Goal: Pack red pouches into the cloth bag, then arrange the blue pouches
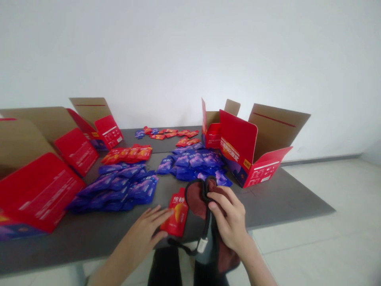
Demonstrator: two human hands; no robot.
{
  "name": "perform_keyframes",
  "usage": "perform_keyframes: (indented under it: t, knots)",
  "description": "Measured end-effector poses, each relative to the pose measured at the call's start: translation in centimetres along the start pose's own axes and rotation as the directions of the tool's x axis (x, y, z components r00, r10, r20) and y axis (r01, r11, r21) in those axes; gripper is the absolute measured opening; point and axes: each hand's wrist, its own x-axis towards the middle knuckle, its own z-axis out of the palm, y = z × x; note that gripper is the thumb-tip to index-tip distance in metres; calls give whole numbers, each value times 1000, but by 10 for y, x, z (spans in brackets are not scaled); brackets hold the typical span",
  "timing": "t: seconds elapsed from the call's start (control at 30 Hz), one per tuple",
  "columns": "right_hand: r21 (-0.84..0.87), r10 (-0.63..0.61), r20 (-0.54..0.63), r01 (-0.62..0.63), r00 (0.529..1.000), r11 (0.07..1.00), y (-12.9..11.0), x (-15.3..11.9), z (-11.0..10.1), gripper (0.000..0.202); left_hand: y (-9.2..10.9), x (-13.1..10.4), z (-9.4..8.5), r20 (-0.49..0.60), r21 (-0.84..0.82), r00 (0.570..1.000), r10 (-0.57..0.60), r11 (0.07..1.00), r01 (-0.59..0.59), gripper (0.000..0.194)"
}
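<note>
Plainly, left fingers (159, 219) lay apart on one red pouch (179, 212); right fingers (224, 203) clamped one brown cloth (197, 199); two boxes (238, 153) stood right; one near-left box (41, 192) was cut off.

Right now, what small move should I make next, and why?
Probably draw the cloth lightly over the nearest red pouch: your left hand touches that pouch, and your right hand pinches the cloth close by its right side.

Plain white wall (178, 51) with grey baseboard (321, 159), pale tiled floor (321, 250), dark grey table (288, 200)
</note>
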Motion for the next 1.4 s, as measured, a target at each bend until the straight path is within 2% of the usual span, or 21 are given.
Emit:
perform_keyframes:
  t: [0.07, 0.13, 0.2, 0.27, 0.33, 0.4, 0.53, 0.67, 0.8, 0.87, 0.9, 0.97, 1.03, 1.07, 1.1, 1.17, 1.27, 1.4]
  knots:
    - [3, -26, 112, 26, 993, 1000, -5, 7, 7, 19, 3, 1, 5, -4, -25, 1000, 25, 999, -26, 38]
    - [-19, -57, 261, 64, 964, 998, -13, 13, 16, 20, 11, 0, 9, -66, -23, 996, 62, 998, -64, 31]
    - [-51, -102, 430, 137, 897, 989, -21, 16, 27, 20, 21, -3, 13, -147, -19, 985, 94, 995, -98, 28]
    - [-62, -152, 574, 228, 805, 972, -27, 17, 40, 20, 29, -6, 15, -211, -31, 970, 122, 991, -131, 24]
    - [-63, -180, 662, 293, 728, 954, -29, 16, 53, 18, 35, -7, 17, -234, -41, 963, 132, 989, -146, 23]
    - [-82, -174, 703, 321, 690, 944, -26, 16, 66, 15, 38, -6, 17, -233, -29, 963, 133, 989, -144, 22]
    - [-168, -113, 720, 330, 684, 929, -8, 23, 88, 17, 41, -1, 18, -225, 60, 958, 178, 984, -168, 25]
    - [-324, 52, 673, 231, 738, 918, 9, 37, 96, 22, 43, 0, 22, -212, 188, 948, 238, 962, -199, 33]
    - [-272, 67, 576, 113, 814, 956, 8, 42, 73, 23, 43, -5, 29, -222, 348, 915, 336, 904, -247, 31]
    - [-197, 21, 561, 109, 827, 974, -2, 40, 56, 25, 43, -8, 32, -244, 383, 893, 378, 884, -269, 30]
    - [-151, -23, 587, 138, 809, 979, -8, 37, 49, 25, 43, -10, 33, -248, 383, 891, 380, 883, -270, 30]
    - [-69, -126, 682, 235, 720, 970, -19, 28, 42, 23, 44, -14, 34, -246, 378, 903, 352, 893, -245, 32]
    - [-27, -185, 774, 323, 606, 946, -24, 20, 45, 18, 47, -17, 35, -259, 391, 909, 326, 896, -210, 34]
    - [-32, -186, 800, 350, 570, 936, -24, 17, 49, 16, 48, -18, 36, -278, 400, 906, 319, 896, -193, 35]
    - [-51, -174, 814, 366, 554, 929, -23, 15, 55, 14, 49, -19, 36, -303, 408, 897, 321, 895, -183, 36]
    - [-103, -142, 814, 379, 564, 919, -16, 16, 69, 14, 50, -19, 37, -346, 411, 877, 333, 894, -178, 38]
    - [-178, -94, 792, 375, 603, 910, -3, 28, 90, 18, 50, -15, 37, -386, 390, 856, 345, 901, -188, 39]
    - [-278, 19, 771, 310, 637, 909, 8, 47, 102, 22, 48, -11, 38, -358, 355, 875, 326, 914, -196, 39]
